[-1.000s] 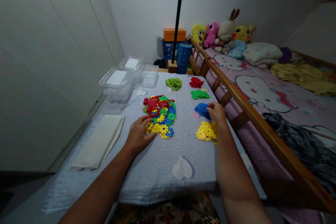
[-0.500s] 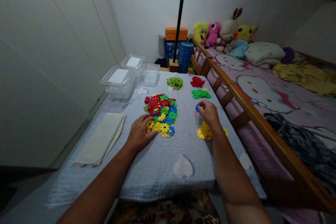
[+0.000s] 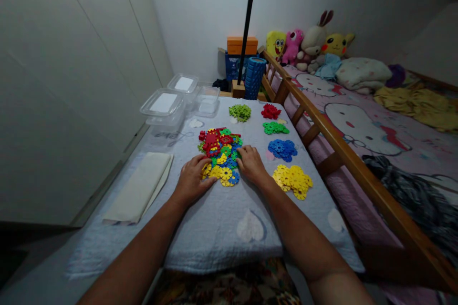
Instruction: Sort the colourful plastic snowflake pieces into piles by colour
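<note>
beside a loose heap of overlapping, multicoloured notched plastic discs (image 3: 222, 158) lie low plastic piles: a lime-green pile (image 3: 240, 112) at one o'clock, a red pile (image 3: 271, 111) before two, a green disc pile (image 3: 275, 127) at two, a blue disc pile (image 3: 282, 150) at three and a yellow disc pile (image 3: 293, 179) near four.

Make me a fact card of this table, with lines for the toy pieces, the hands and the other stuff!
Mixed pile: red, yellow, green, blue pieces
Right-side piles, near to far: yellow pile, blue pile, green pile, red pile
Left of the red: light green pile
Left hand: at the mixed pile's near left edge
Right hand: at its right edge; fingertips' hold unclear
Far left: clear boxes
Near left: folded sheet
</note>
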The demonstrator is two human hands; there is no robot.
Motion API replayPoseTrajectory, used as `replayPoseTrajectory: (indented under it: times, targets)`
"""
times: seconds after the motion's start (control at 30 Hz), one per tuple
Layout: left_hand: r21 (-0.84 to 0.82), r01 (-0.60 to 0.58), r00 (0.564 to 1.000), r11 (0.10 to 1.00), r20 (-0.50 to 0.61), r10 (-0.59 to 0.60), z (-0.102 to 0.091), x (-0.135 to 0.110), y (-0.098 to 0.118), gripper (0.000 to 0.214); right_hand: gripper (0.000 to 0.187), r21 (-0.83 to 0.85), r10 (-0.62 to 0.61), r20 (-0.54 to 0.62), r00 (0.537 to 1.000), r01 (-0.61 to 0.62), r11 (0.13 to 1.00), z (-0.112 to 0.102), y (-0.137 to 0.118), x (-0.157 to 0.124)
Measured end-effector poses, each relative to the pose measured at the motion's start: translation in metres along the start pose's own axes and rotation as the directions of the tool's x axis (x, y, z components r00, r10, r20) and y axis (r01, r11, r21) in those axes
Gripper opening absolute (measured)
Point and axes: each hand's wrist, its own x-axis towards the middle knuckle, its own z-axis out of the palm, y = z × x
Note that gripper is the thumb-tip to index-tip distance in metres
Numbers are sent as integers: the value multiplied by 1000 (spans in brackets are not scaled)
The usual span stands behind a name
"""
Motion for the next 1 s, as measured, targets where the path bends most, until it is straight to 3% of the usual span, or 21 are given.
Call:
replayPoseTrajectory:
  times: [0.17,0.3,0.5,0.63,0.73,0.83,1.0]
  targets:
    - [2,2,1000,1000,6,-2,-1,0,1,50,23,50,17,-9,1000,-17,999,-2,3,2]
    - [4,1,1000,1000,15,-1,-1,0,1,51,16,208,45,-63,997,-31,978,-6,2,2]
    - [3,-6,1000,1000,19,6,-1,0,-1,51,6,609,144,51,988,-146,780,-23,14,11]
    - [10,-3,1000,1000,20,3,-1,0,0,51,11,694,272,36,962,-220,686,-49,47,30]
    - [20,3,1000,1000,20,-4,-2,0,1,51,10,725,442,-59,895,-266,636,-64,81,50]
    - [23,5,1000,1000,21,-6,-2,0,2,51,13,766,612,-107,783,-327,553,-72,113,69]
    - [27,7,1000,1000,9,-7,-1,0,0,49,22,819,818,-58,572,-442,367,-73,146,92]
